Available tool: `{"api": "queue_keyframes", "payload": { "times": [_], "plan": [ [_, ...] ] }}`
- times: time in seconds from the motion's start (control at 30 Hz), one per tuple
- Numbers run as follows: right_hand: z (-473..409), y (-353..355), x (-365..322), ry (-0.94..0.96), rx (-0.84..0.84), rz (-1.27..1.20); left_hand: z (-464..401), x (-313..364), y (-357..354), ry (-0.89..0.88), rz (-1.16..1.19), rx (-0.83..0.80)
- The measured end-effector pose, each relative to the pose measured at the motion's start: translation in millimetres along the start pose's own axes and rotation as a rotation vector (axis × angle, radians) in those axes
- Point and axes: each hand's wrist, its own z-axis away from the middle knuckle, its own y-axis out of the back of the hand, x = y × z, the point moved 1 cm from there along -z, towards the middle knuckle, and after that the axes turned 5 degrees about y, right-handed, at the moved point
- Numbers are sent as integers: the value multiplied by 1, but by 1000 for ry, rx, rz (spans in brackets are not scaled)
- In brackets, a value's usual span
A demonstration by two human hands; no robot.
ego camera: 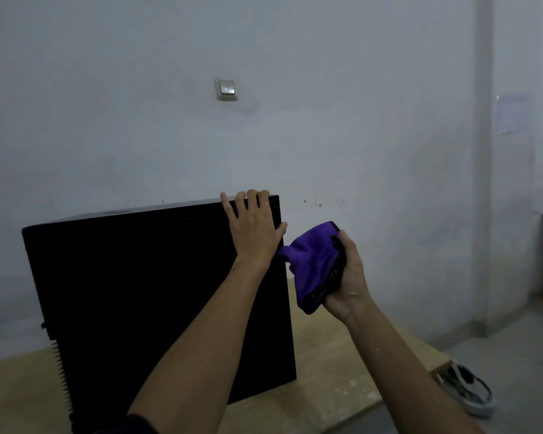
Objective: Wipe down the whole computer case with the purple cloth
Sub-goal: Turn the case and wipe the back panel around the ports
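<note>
Tall black box-shaped computer case [157, 292] stands upright on the pale wooden surface [342, 364], near its 3 o'clock edge. Left hand [253, 228] hooks its fingers over the case's top corner at 12 o'clock, steadying it. Right hand [342, 277] clutches the bunched purple microfibre cloth [311, 261] just beside the case's 3 o'clock side, seemingly not yet pressing. Risks: a hard sideways wipe could tip or slide the case; a bunched cloth covers little; a white shoe [467, 393] lies on the floor at 4 o'clock, a trip hazard.
</note>
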Motion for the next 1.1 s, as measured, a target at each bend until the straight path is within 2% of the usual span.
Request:
{"api": "queue_keyframes", "payload": {
  "times": [0.5,0.83,1.1],
  "plan": [
    [2,7,-13,82,126,187,17,1,32,-34,150,67],
    [-5,-6,-20,182,134,86,33,-27,68,-103,287,100],
    [-13,-36,-21,199,48,5,52,-46,97,-115,335,93]
  ]
}}
